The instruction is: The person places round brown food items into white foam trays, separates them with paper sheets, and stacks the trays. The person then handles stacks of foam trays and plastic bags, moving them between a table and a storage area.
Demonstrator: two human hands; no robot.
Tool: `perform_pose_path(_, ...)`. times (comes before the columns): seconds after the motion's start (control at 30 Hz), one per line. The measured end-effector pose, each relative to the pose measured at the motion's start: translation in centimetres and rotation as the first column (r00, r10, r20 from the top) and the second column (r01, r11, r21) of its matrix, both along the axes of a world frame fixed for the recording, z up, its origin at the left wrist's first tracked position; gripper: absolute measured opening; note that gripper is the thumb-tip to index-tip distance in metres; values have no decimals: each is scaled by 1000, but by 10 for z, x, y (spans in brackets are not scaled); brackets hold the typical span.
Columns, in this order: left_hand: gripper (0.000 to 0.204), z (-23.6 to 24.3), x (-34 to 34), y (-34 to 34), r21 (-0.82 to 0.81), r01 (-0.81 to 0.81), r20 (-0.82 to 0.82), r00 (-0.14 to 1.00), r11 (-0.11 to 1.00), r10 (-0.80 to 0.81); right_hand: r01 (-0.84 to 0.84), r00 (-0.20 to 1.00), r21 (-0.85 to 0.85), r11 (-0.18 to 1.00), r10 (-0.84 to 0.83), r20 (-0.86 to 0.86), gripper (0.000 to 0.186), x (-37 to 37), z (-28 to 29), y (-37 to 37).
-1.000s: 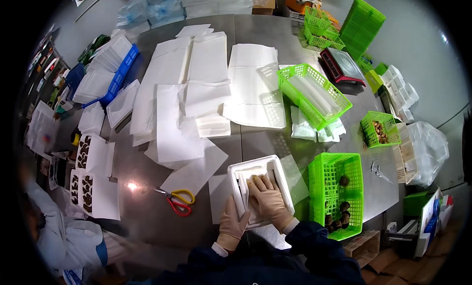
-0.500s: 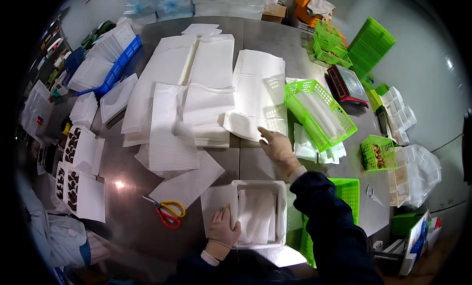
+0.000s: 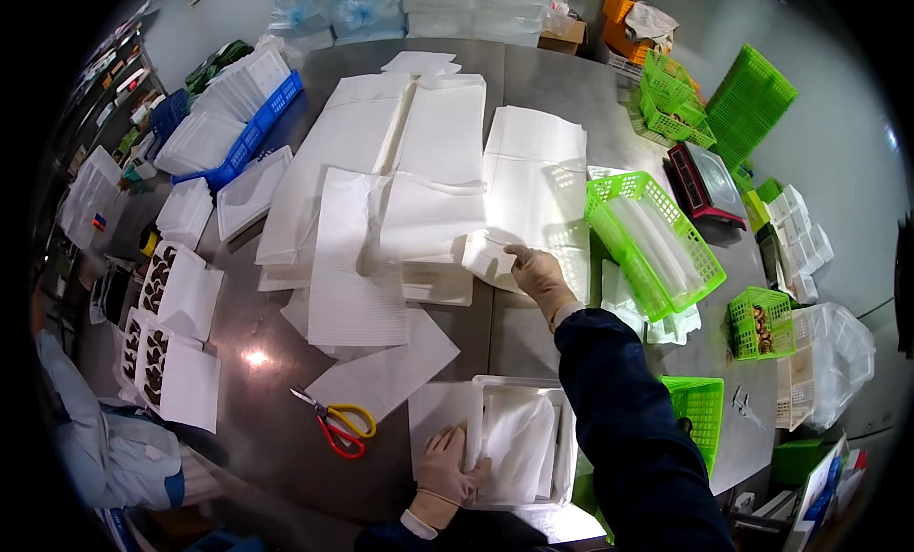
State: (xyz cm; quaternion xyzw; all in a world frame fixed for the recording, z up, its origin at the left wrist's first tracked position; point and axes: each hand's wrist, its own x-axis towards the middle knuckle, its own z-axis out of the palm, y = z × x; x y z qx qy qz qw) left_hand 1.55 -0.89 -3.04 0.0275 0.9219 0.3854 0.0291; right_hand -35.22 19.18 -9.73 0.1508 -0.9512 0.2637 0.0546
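My gloved left hand (image 3: 447, 466) grips the left edge of a white lidless box (image 3: 519, 502), which holds folded white paper (image 3: 509, 438). My gloved right hand (image 3: 538, 276) reaches forward, its fingers pinching the near edge of a white paper stack (image 3: 533, 171). More white sheets (image 3: 343, 247) lie to the left of that stack. Red-and-yellow scissors (image 3: 347, 430) rest on loose sheets and the steel table (image 3: 257, 324) left of the box. A green crate (image 3: 700, 409) at my right is partly hidden by my right sleeve.
A co-worker in light blue (image 3: 105, 438) is at the left, beside trays with dark pieces (image 3: 157, 295). A blue crate of white trays (image 3: 248, 133) stands behind. At right are green baskets (image 3: 657, 247), a red scale (image 3: 705, 181) and stacked green baskets (image 3: 747, 100).
My right hand has left the paper inside the box and moved forward to the paper stack. My left hand stays at the box's left side. The view has shifted a little.
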Motion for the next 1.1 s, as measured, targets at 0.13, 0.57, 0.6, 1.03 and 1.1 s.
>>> perform_pose_path(0.13, 76, 0, -2, 1, 74, -4, 26, 1000, 997, 2, 81, 996, 3, 997, -80, -38, 37, -3, -2, 32)
perform_pose_path(0.57, 75, -3, 8, 2, 57, -57, 48, 997, 997, 55, 415, 864, -666, 620, -38, 503, 32, 4, -2, 39)
perform_pose_path(0.6, 74, -2, 7, 2, 48, -56, 35, 998, 997, 54, 391, 889, -710, 586, -41, 455, 27, 2, 1, 38)
perform_pose_path(1.03, 102, 23, -49, -34, 306, -44, -379, 911, 951, 164, -322, 570, -458, 829, 556, 605, 29, 155, 216, 36)
perform_pose_path(1.1, 83, 73, -94, -36, 302, 163, -423, 906, 939, -22, -350, 450, -501, 792, 611, 652, 29, 170, 231, 45)
